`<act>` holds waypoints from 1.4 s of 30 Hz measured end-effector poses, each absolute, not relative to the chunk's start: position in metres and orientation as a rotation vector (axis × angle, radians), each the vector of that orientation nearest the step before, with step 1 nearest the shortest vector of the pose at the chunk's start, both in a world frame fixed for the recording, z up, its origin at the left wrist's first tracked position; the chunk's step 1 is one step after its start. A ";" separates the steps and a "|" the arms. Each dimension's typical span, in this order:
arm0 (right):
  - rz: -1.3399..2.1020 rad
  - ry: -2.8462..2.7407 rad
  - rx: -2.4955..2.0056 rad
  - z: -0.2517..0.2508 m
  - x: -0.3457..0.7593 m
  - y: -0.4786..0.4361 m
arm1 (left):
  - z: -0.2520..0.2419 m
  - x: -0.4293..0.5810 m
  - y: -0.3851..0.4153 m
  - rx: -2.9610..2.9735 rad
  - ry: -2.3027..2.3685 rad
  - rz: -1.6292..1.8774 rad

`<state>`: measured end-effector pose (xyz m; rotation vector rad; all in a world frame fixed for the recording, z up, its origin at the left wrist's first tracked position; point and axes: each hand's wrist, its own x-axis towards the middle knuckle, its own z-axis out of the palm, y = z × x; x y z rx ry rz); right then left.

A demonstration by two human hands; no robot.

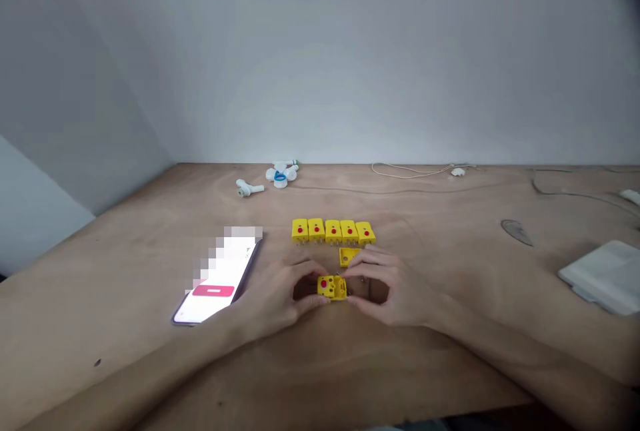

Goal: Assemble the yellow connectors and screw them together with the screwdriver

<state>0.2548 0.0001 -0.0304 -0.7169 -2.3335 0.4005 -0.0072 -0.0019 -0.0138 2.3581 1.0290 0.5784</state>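
Observation:
My left hand (270,292) and my right hand (393,286) meet at the middle of the wooden table, and their fingertips pinch a yellow plastic connector housing (332,288) with a red dot from either side. Metal parts show faintly at its right end, but the fingers cover much of it. Just beyond, a flat yellow housing piece (349,256) lies partly behind my right hand's fingers. Farther on, several yellow connectors with red dots (333,232) stand side by side in a row, apart from both hands.
A lit smartphone (217,282) lies to the left of my left hand. White plastic fittings (281,176) and a thin white cable (415,170) lie along the back of the plywood table (440,351). A white flat device (603,278) sits at the right, below a wall.

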 end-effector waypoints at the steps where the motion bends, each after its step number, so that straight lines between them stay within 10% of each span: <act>1: 0.388 -2.343 -0.698 -0.032 0.254 0.000 | -0.014 -0.007 -0.003 2.357 1.036 0.566; 42: 0.454 -2.437 -0.813 -0.030 0.263 0.003 | -0.010 -0.018 0.008 2.463 1.320 0.738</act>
